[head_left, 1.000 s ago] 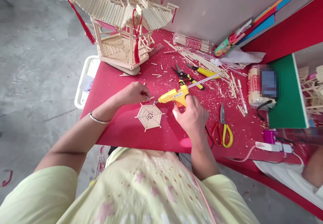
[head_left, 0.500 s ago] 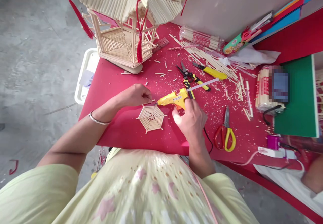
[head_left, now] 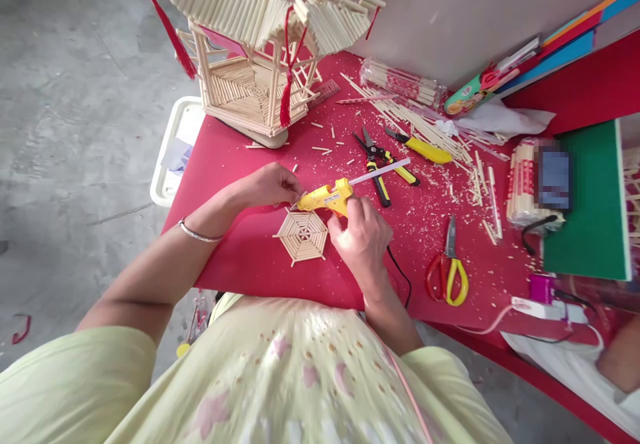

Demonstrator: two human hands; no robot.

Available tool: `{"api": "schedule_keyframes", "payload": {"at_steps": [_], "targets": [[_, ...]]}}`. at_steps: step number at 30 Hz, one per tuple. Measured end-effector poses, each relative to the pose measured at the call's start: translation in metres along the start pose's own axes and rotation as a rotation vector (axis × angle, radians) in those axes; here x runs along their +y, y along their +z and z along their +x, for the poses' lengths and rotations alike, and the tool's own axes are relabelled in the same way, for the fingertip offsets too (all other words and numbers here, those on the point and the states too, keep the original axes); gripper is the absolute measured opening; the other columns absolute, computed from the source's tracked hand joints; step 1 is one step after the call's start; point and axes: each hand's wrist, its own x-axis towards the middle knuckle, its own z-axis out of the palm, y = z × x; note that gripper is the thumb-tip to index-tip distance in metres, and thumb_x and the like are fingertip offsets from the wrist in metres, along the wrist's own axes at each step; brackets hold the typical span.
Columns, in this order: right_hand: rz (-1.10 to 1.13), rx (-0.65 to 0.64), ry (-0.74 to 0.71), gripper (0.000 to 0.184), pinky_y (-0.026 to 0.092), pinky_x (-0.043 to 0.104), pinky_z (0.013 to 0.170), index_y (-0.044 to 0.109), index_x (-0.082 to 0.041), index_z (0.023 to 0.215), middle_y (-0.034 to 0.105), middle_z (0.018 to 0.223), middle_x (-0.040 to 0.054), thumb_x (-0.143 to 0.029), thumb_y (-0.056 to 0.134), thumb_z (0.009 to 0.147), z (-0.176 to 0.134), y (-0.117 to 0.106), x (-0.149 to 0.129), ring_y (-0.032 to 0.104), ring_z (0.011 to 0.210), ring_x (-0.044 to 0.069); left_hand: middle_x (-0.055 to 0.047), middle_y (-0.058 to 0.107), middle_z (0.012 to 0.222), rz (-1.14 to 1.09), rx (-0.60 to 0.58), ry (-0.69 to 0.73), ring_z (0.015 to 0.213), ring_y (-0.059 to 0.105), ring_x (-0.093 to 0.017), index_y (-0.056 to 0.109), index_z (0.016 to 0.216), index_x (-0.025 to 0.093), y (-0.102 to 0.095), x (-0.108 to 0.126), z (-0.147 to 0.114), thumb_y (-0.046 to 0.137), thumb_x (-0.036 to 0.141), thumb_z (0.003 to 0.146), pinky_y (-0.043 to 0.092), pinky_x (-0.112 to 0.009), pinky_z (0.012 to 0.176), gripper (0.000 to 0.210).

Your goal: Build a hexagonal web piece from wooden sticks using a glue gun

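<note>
My right hand (head_left: 364,234) is wrapped round a yellow hot glue gun (head_left: 327,197), a clear glue stick (head_left: 383,171) jutting from its back. The gun's nozzle points left, close to the fingertips of my left hand (head_left: 275,185). Those fingers are pinched on a short wooden stick, mostly hidden now by the nozzle and fingers. Just below the nozzle, a hexagonal web-like panel of thin wooden sticks (head_left: 303,237) lies flat on the red table (head_left: 240,257).
A stick-built pavilion (head_left: 240,97) with red tassels stands at the back left. Pliers (head_left: 383,164), a yellow utility knife (head_left: 425,149) and scissors (head_left: 450,271) lie to the right, among loose sticks (head_left: 400,111) and scraps. Another person's arm (head_left: 620,357) shows at the right edge.
My right hand has moved the glue gun left, bringing its nozzle up to my left fingertips and over the panel's top edge. My left hand stays nearly in place.
</note>
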Motion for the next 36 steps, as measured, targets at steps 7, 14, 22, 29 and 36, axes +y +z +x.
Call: {"api": "schedule_keyframes", "payload": {"at_steps": [7, 14, 22, 29, 36], "targets": [[-0.005, 0.011, -0.037, 0.021, 0.044, 0.034, 0.067, 0.062, -0.016, 0.112, 0.064, 0.09, 0.0074, -0.026, 0.054, 0.095, -0.001, 0.004, 0.0, 0.06, 0.081, 0.022, 0.0, 0.063, 0.052, 0.011, -0.017, -0.009, 0.046, 0.05, -0.01, 0.081, 0.08, 0.015, 0.0, 0.001, -0.001, 0.067, 0.022, 0.067, 0.038, -0.021, 0.046, 0.02], [0.036, -0.004, -0.033, 0.028, 0.044, 0.034, 0.068, 0.061, -0.016, 0.119, 0.064, 0.089, 0.0079, -0.022, 0.051, 0.094, -0.001, 0.004, 0.0, 0.059, 0.082, 0.022, 0.001, 0.061, 0.05, 0.012, -0.025, -0.003, 0.045, 0.049, -0.01, 0.083, 0.084, 0.016, -0.001, -0.001, -0.001, 0.065, 0.02, 0.068, 0.037, -0.021, 0.045, 0.024], [0.007, 0.034, -0.054, 0.023, 0.044, 0.033, 0.07, 0.063, -0.016, 0.114, 0.065, 0.088, 0.0068, -0.022, 0.051, 0.095, -0.001, 0.005, -0.001, 0.061, 0.081, 0.021, 0.001, 0.058, 0.047, 0.001, -0.041, 0.008, 0.043, 0.048, -0.01, 0.081, 0.079, 0.016, -0.002, -0.005, 0.002, 0.066, 0.021, 0.069, 0.036, -0.021, 0.044, 0.018], [0.024, 0.037, -0.052, 0.025, 0.045, 0.033, 0.07, 0.063, -0.016, 0.115, 0.065, 0.088, 0.0068, -0.021, 0.05, 0.094, -0.001, 0.008, 0.001, 0.06, 0.081, 0.021, 0.0, 0.06, 0.048, 0.011, -0.058, 0.028, 0.043, 0.049, -0.01, 0.081, 0.081, 0.016, -0.004, -0.01, 0.003, 0.066, 0.021, 0.07, 0.037, -0.021, 0.044, 0.019], [0.019, 0.046, -0.045, 0.026, 0.045, 0.033, 0.071, 0.063, -0.016, 0.116, 0.065, 0.089, 0.0068, -0.021, 0.051, 0.093, -0.001, 0.008, 0.002, 0.06, 0.081, 0.021, 0.0, 0.06, 0.049, 0.024, -0.05, 0.008, 0.043, 0.049, -0.01, 0.081, 0.082, 0.014, -0.003, -0.004, 0.0, 0.067, 0.021, 0.069, 0.037, -0.021, 0.043, 0.021]]}}
